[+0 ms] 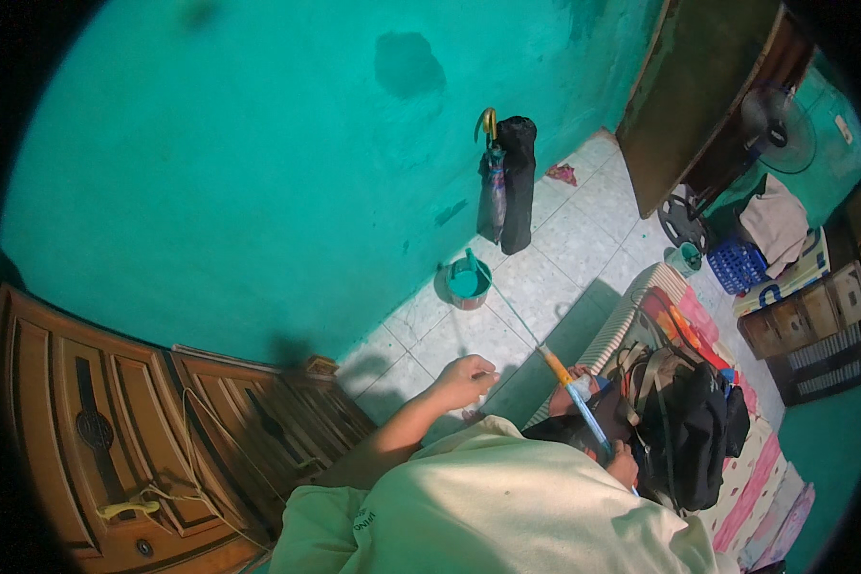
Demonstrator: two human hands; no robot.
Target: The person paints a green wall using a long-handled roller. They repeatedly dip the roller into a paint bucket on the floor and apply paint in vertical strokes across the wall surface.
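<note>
Roller pole (pixel 572 387): right hand (pixel 624 469) grip closed round lower end; left hand (pixel 464 381) fisted, apart.

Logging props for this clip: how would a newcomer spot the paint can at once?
Start at the big teal wall and drop to the pale tiled floor at its foot. There, left of the dark bags leaning on the wall, stands the paint can. It alone is small, round, open-topped and filled with teal, with the long pole reaching into it.
</note>
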